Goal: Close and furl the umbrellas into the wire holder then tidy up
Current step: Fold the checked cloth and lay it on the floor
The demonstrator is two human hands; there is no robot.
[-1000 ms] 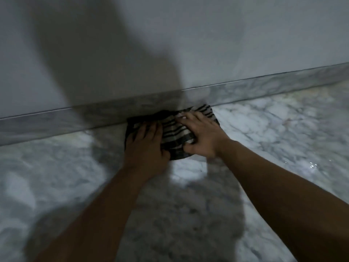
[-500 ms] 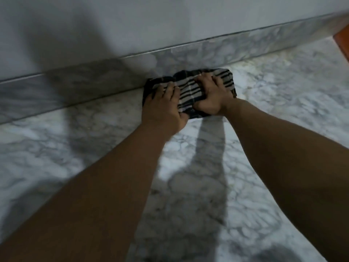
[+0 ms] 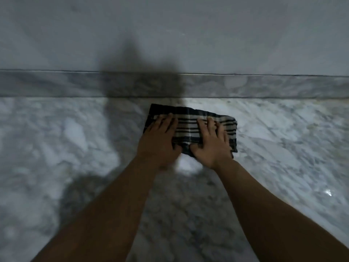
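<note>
**Wiping the floor by the wall: keep both palms flat and the cloth folded**

My left hand lies spread and flat on the left part of the cloth, fingers pointing toward the wall. My right hand lies the same way on the right part, fingers splayed, thumb at the near edge. Neither hand grips anything; both press down with open palms.

The cloth is a dark and pale striped rag, folded into a rough rectangle, lying on the marble floor near the skirting but not touching it. No umbrella or wire holder shows here, so I judge this to be the tidy-up part of the task.

To do it well, I would keep even weight through both palms so the fold does not open, and push in straight overlapping strokes along the skirting. A small glint on the floor to the right may be water; I cannot tell for sure. The picture is blurred, so I would go slowly.
</note>
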